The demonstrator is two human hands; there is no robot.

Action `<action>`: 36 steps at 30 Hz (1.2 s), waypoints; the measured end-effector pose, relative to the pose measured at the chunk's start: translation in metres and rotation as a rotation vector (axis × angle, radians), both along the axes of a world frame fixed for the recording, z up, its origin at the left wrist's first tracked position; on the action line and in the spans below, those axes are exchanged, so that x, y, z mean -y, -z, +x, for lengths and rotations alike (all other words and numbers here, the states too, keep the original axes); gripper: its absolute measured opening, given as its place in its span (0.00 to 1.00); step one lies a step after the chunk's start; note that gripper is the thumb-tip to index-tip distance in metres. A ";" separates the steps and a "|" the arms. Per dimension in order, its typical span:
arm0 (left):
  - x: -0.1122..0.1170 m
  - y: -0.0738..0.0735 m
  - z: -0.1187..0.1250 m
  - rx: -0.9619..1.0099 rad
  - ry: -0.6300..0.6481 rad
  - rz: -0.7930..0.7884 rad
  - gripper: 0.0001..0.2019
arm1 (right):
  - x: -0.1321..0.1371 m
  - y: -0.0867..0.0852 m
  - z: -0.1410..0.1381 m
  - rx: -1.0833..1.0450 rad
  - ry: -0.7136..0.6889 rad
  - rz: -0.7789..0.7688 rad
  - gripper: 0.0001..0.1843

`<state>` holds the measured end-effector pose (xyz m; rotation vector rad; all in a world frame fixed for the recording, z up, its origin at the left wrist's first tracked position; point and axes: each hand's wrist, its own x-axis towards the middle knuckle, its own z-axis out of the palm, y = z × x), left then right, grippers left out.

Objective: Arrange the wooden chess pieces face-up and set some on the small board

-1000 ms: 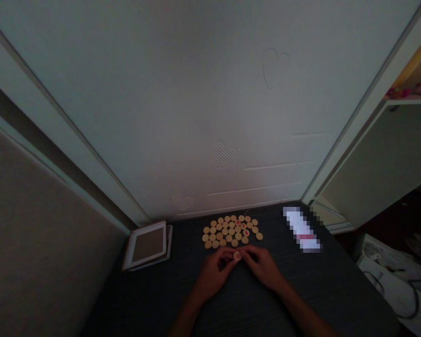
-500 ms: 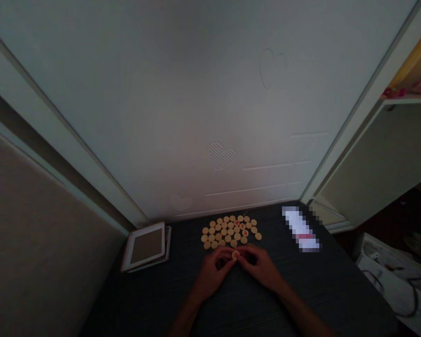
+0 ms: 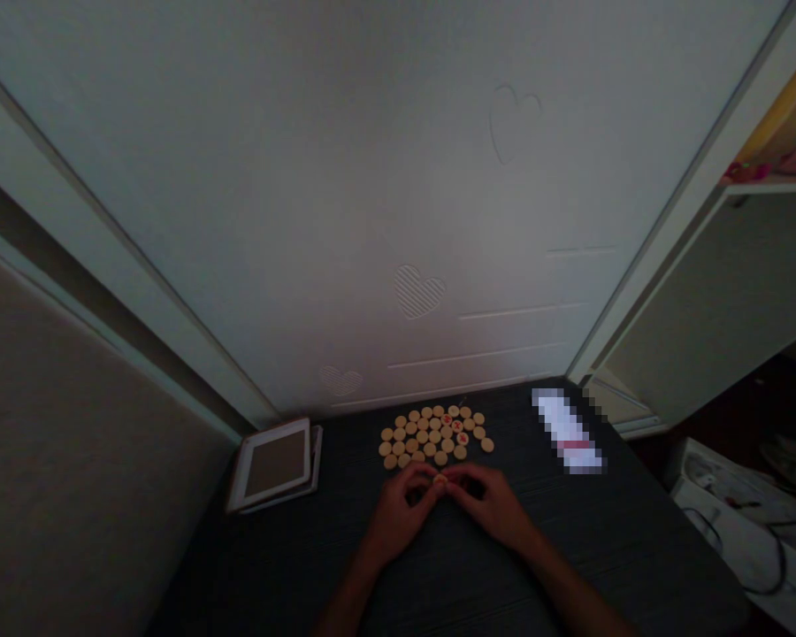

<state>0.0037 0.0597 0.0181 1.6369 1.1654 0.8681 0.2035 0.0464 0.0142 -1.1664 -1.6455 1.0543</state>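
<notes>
Several round wooden discs (image 3: 433,435) lie packed together on a dark table (image 3: 438,566), a few showing red marks. Just in front of them, my left hand (image 3: 398,513) and my right hand (image 3: 494,504) meet fingertip to fingertip. Both pinch a single wooden disc (image 3: 440,480) between them, held a little above the tabletop. The fingers of both hands are curled in around it.
A white-framed flat box (image 3: 275,462) lies at the table's left rear. A blurred white object (image 3: 566,431) lies at the right rear. A pale wall with heart shapes stands behind. White shelving (image 3: 716,301) and cables on the floor (image 3: 743,513) are to the right.
The held disc has turned slightly between my fingertips and shows less of its face. Hands stay in place.
</notes>
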 end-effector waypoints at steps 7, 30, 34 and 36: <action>0.001 -0.001 -0.002 0.006 0.021 0.009 0.13 | -0.001 0.001 0.000 0.003 0.007 -0.020 0.16; 0.002 -0.002 -0.002 0.007 0.034 0.049 0.09 | 0.000 0.001 -0.006 0.030 0.053 0.003 0.13; 0.003 -0.001 -0.002 -0.015 0.050 0.053 0.08 | 0.001 -0.001 -0.006 0.057 0.039 -0.021 0.13; 0.003 -0.001 -0.003 -0.044 0.053 0.060 0.09 | 0.002 -0.002 -0.003 0.074 0.031 -0.027 0.13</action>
